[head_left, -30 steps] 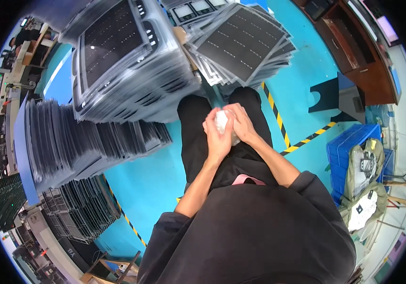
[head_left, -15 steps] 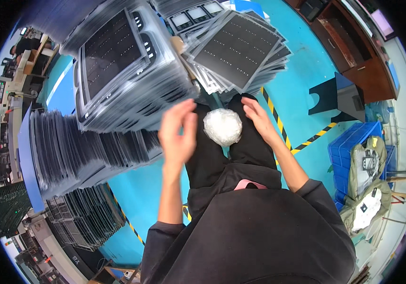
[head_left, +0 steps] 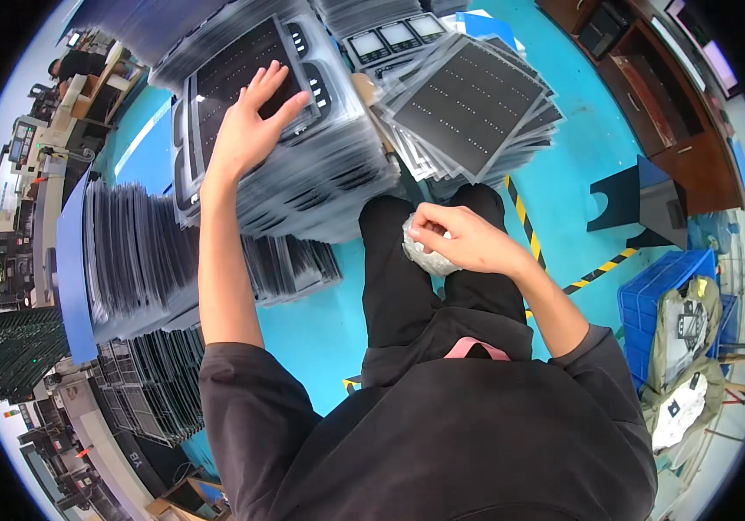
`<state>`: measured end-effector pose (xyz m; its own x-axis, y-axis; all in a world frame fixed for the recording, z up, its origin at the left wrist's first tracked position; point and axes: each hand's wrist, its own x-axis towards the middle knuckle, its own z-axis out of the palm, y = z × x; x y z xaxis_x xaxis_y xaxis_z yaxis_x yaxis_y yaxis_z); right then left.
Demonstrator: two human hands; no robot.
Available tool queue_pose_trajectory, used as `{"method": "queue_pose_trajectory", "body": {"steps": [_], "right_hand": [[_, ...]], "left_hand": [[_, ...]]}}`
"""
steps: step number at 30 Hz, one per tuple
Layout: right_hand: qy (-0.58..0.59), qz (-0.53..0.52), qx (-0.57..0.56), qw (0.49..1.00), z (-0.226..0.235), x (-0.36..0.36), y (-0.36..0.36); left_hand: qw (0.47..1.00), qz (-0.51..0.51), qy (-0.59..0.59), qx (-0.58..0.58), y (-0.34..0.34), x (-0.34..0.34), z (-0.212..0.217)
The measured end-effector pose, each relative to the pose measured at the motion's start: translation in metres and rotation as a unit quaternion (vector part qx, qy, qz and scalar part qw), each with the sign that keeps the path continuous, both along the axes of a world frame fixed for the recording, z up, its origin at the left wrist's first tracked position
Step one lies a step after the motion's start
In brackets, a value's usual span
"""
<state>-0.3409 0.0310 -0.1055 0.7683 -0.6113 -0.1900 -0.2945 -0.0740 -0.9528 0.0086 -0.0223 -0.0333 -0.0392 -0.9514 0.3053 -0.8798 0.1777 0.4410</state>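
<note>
My left hand (head_left: 255, 122) is spread open, palm down, over the dark printed sheet (head_left: 220, 82) on top of a tall stack at the left. I cannot tell whether its fingers touch the sheet. A crumpled ball of clear plastic film (head_left: 429, 260) sits between my thighs. Over this ball, my right hand (head_left: 472, 241) has its fingers curled and pinched against the top, covering much of it. To the right of the tall stack lies a fanned pile of dark sheets (head_left: 468, 104) with rows of small light marks.
More sheets stand on edge in a row (head_left: 142, 252) at the left, beside a blue panel (head_left: 75, 269). On the right are a folded black board (head_left: 642, 204), a blue crate (head_left: 655, 291) and a brown cabinet (head_left: 702, 174). Yellow-black tape (head_left: 524, 221) marks the blue floor.
My left hand has moved forward and left, from beside the film ball to over the tall stack. My right hand has come in from the ball's right side onto its top, fingers curling.
</note>
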Motion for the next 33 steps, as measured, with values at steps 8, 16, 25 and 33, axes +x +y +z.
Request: {"method": "queue_pose_trajectory", "body": {"steps": [8, 16, 25, 33], "right_hand": [[-0.003, 0.069, 0.007, 0.998, 0.002, 0.016, -0.010], [-0.023, 0.086, -0.016, 0.996, 0.013, 0.030, -0.016], [-0.036, 0.094, -0.024, 0.995, 0.010, 0.028, -0.016], [-0.049, 0.087, -0.024, 0.995, 0.008, 0.028, -0.013]], "left_hand": [[0.998, 0.015, 0.022, 0.064, -0.004, -0.008, 0.005], [0.995, 0.015, 0.054, 0.088, -0.007, -0.007, 0.011], [0.994, 0.011, 0.081, 0.075, -0.008, -0.003, 0.005], [0.997, -0.010, -0.003, 0.078, -0.003, 0.000, 0.012]]}}
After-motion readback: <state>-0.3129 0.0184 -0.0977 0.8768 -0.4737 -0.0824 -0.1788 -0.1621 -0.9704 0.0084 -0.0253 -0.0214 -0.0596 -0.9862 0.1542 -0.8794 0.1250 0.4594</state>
